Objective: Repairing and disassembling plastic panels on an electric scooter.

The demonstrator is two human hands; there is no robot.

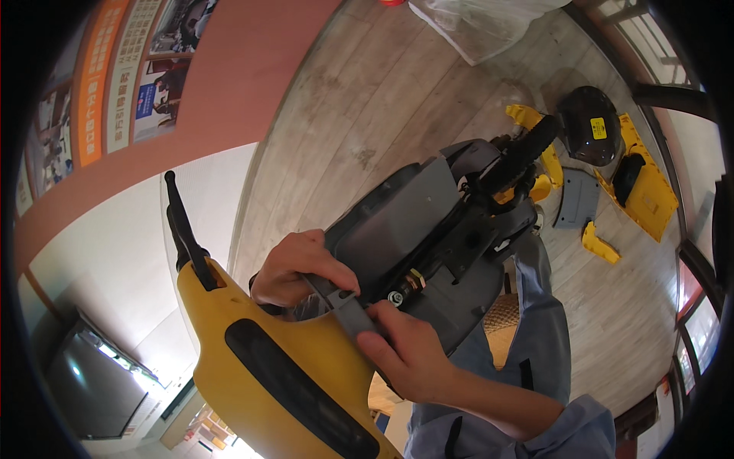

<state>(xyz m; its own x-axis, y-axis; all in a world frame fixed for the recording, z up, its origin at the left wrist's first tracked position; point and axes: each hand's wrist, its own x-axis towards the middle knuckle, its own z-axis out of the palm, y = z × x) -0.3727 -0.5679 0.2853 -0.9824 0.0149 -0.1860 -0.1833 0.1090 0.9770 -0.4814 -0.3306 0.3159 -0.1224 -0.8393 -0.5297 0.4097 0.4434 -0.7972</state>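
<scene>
A yellow electric scooter [329, 344] fills the middle of the view, its front cover marked by a long black inset [294, 386]. My left hand [302, 268] reaches round the far side of the front section, fingers bent over the upper end of a grey plastic trim panel [352, 315]. On the lower end of that panel, my right hand [409, 356] has its thumb on the outer face and its fingers behind. Just beyond the panel, a round metal lock cylinder [395, 298] and wiring show in an uncovered gap. Part of the left hand is hidden by the scooter.
A black handlebar lever [187, 229] sticks up at left. Behind lie the grey footboard [405, 214] and rear wheel [527, 149]. Loose yellow panels [650, 195], a grey cover [577, 200] and a black shell [589, 122] lie on the floor. Clear plastic sheeting [482, 27] lies far off.
</scene>
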